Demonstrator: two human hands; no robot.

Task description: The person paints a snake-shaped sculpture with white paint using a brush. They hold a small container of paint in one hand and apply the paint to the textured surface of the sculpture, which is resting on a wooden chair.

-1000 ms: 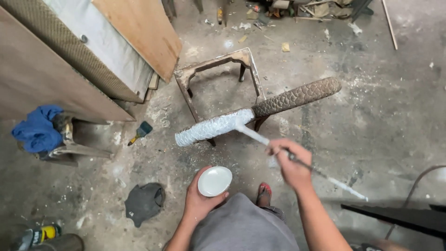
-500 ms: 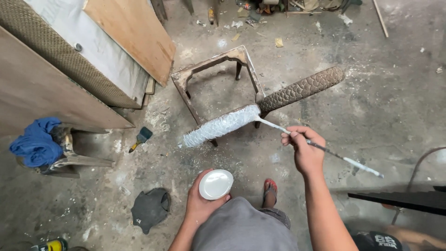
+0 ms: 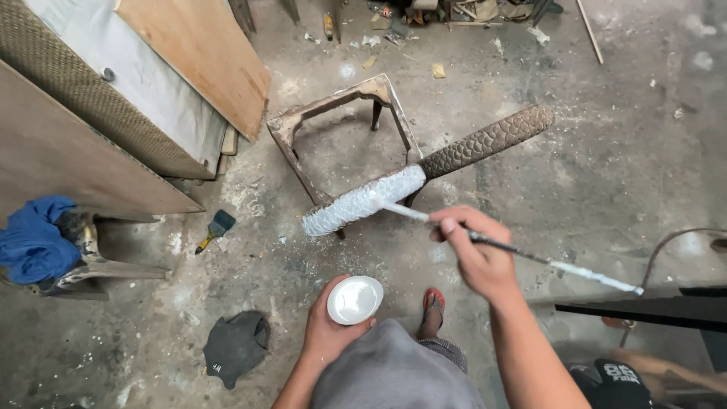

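Head view, brush (image 3: 522,254) in right grip (image 3: 477,254)

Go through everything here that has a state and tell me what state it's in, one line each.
Carved post: lying across the stool frame, near half painted white, far half bare.
Long brush: held in right hand, tip at the post.
White bowl: upright in left hand.
Stool frame: standing, seat open.
Small paintbrush: lying on the floor.
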